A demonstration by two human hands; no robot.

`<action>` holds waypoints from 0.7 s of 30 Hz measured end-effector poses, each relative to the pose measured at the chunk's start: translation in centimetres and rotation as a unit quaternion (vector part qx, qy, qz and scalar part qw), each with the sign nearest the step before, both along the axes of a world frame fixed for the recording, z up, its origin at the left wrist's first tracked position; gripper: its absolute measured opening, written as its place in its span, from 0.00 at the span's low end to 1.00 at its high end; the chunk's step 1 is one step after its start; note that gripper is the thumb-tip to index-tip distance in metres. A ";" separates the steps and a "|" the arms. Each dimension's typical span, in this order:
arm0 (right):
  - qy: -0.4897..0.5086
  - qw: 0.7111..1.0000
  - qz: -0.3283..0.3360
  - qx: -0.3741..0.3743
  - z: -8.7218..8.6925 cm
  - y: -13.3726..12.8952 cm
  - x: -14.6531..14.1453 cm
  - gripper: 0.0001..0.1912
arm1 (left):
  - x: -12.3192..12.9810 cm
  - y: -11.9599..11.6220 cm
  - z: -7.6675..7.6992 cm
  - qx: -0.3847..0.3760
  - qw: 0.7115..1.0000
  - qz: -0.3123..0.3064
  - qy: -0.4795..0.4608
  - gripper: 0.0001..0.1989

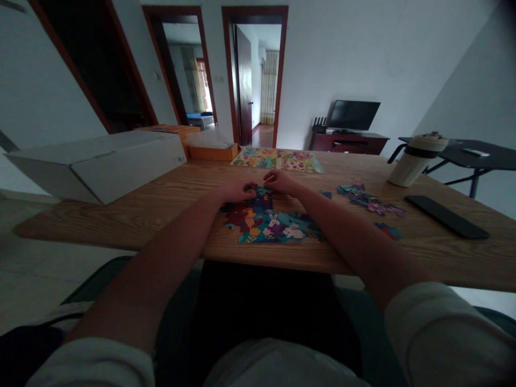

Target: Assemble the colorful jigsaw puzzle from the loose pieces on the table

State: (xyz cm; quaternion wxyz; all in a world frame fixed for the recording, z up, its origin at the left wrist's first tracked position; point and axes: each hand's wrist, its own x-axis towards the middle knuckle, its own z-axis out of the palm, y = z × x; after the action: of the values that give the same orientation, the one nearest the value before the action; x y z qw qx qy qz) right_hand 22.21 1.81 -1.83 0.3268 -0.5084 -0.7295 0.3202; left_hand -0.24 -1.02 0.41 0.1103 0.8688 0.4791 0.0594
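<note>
A partly joined jigsaw puzzle (278, 228) with white rabbits and dark teal plants lies near the table's front edge. On its upper left part rests my left hand (238, 192), fingers stretched out and apart over the pieces. Beside it, at the puzzle's top edge, my right hand (280, 181) has its fingers bent into a pinch on a small puzzle piece (264, 190), mostly hidden by the fingertips. Loose puzzle pieces (368, 200) lie scattered to the right of my right forearm, and a small joined cluster (388, 231) sits closer to the front.
A bright picture sheet (278, 160) lies beyond my hands. On the left stand a long white box (129, 161) and an orange tissue box (213, 152). A black phone-like slab (446, 216) and a white jug (417, 160) are on the right of the wooden table (161, 215).
</note>
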 end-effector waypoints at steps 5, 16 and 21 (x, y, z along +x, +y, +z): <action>-0.108 0.989 -0.024 0.096 -0.5 0.0 0.1 0.03 | 0.5 -0.3 0.0 0.008 1.000 -0.010 0.010 0.28; -0.129 0.985 0.002 0.110 -1.3 -0.2 0.1 0.07 | 0.7 -0.2 -0.3 0.015 0.999 0.002 0.030 0.29; -0.032 0.998 -0.039 0.040 -0.7 0.2 0.6 0.10 | 0.8 -0.3 0.0 0.001 1.000 0.005 0.022 0.29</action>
State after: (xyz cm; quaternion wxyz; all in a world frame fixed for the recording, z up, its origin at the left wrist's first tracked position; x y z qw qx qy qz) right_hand 22.83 2.01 -2.55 0.3353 -0.5328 -0.7318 0.2611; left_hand 0.52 -1.35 0.36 0.0989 0.8673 0.4861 0.0410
